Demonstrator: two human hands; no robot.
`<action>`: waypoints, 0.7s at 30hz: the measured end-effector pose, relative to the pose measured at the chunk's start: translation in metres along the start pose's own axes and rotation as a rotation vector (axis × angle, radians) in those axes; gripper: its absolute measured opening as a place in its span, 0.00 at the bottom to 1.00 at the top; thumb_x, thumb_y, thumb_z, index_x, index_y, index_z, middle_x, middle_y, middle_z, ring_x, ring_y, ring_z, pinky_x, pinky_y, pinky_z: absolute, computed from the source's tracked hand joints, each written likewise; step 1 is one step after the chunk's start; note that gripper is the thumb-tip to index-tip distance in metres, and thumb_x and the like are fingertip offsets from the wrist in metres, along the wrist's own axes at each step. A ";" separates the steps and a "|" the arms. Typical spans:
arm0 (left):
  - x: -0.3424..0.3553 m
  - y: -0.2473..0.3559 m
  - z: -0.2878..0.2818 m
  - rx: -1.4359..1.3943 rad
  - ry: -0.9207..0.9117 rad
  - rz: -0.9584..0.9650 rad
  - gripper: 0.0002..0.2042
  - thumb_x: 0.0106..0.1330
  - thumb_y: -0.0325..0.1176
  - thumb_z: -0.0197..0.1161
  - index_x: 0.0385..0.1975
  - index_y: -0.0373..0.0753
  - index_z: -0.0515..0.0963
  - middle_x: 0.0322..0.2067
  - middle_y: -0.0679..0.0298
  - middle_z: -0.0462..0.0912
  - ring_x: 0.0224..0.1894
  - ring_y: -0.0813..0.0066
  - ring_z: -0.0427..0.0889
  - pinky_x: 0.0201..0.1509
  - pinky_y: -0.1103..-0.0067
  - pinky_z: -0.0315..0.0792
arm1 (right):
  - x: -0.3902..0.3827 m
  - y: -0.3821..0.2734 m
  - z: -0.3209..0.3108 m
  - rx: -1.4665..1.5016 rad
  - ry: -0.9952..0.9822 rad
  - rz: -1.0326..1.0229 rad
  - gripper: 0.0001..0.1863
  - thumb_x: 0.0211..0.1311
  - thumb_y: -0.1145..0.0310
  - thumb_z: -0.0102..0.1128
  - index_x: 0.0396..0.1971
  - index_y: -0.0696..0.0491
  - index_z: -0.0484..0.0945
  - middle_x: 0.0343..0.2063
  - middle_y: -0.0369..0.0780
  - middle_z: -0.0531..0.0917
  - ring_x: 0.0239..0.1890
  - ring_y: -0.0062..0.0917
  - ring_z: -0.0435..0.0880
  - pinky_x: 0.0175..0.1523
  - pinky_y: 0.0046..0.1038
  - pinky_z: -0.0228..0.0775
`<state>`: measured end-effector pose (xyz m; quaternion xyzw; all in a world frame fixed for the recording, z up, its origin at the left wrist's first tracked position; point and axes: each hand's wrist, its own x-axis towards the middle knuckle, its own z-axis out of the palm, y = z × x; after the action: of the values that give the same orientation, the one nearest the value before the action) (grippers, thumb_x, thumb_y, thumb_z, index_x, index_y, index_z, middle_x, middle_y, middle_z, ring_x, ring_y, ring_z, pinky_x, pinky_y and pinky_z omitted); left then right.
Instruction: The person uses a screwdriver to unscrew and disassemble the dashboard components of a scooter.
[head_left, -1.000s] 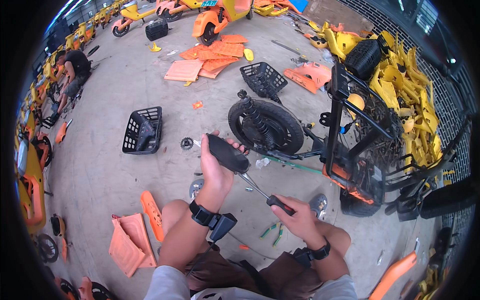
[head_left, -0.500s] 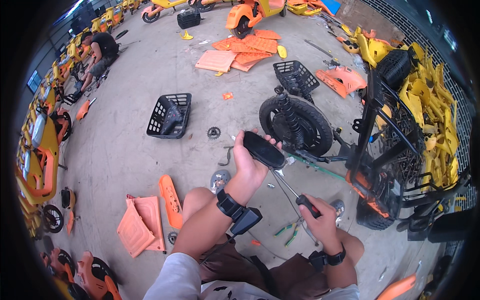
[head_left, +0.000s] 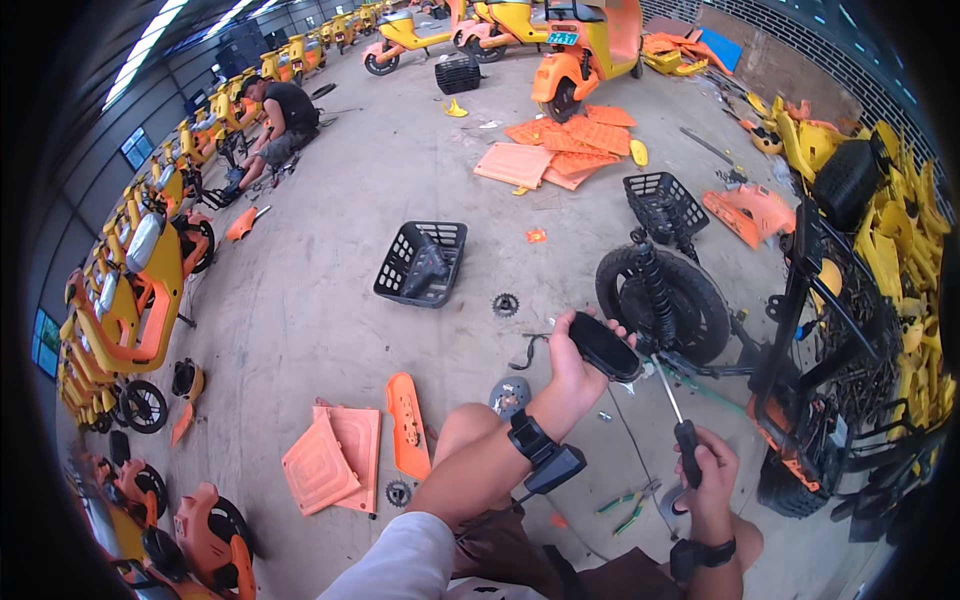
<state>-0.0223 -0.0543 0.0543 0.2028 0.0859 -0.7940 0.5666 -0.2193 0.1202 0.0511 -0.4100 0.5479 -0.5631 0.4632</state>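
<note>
My left hand (head_left: pixel 570 372) is closed around a smooth black oval part (head_left: pixel 604 348), its dark face turned up and the fingertips curled over its far edge. In my right hand (head_left: pixel 716 470) is a screwdriver (head_left: pixel 688 452) with a dark handle and a long thin metal shaft. The shaft points up and away, its tip close to the right of the oval part's lower end; I cannot tell whether they touch. Pliers with green handles (head_left: pixel 622 510) lie on the floor below, between my hands and my knees.
A tyred wheel with a shock absorber (head_left: pixel 655 290) and a black scooter frame (head_left: pixel 775 350) lie on the right. Ahead is a black basket (head_left: pixel 420 262); orange panels (head_left: pixel 335 460) rest at left. A person (head_left: pixel 282 125) crouches beside the scooter row. Yellow panels (head_left: pixel 895 220) are heaped far right.
The view has swung left and up, so the floor things sit further right and lower. My right hand has tilted the screwdriver more upright, and its tip has shifted to the oval part's right.
</note>
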 end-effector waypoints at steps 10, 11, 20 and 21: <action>0.001 -0.021 0.002 0.086 0.031 -0.025 0.12 0.66 0.42 0.50 0.42 0.42 0.68 0.32 0.54 0.76 0.36 0.59 0.78 0.48 0.56 0.76 | 0.020 -0.004 -0.006 0.104 0.381 -0.205 0.19 0.66 0.75 0.53 0.56 0.63 0.70 0.40 0.44 0.79 0.32 0.22 0.78 0.35 0.20 0.71; 0.001 -0.024 0.000 0.079 0.024 -0.027 0.12 0.66 0.42 0.50 0.42 0.42 0.68 0.32 0.54 0.76 0.36 0.59 0.78 0.48 0.56 0.76 | 0.022 -0.004 -0.006 0.075 0.402 -0.228 0.19 0.66 0.75 0.55 0.55 0.62 0.69 0.42 0.44 0.79 0.33 0.22 0.79 0.39 0.21 0.72; 0.019 -0.060 -0.008 0.178 0.046 -0.191 0.14 0.62 0.42 0.59 0.36 0.37 0.72 0.30 0.58 0.78 0.33 0.64 0.80 0.42 0.66 0.79 | 0.013 -0.098 -0.034 0.028 0.469 -0.558 0.23 0.67 0.64 0.56 0.56 0.61 0.67 0.47 0.45 0.77 0.41 0.23 0.79 0.45 0.24 0.73; 0.018 -0.062 -0.008 0.190 0.030 -0.224 0.14 0.62 0.42 0.59 0.36 0.36 0.72 0.30 0.58 0.78 0.33 0.64 0.80 0.42 0.66 0.79 | 0.012 -0.113 -0.030 -0.060 0.460 -0.633 0.26 0.67 0.60 0.56 0.57 0.62 0.66 0.48 0.46 0.77 0.43 0.24 0.79 0.46 0.23 0.72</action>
<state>-0.0835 -0.0456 0.0336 0.2563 0.0408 -0.8538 0.4513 -0.2591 0.1127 0.1618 -0.4353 0.5000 -0.7390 0.1196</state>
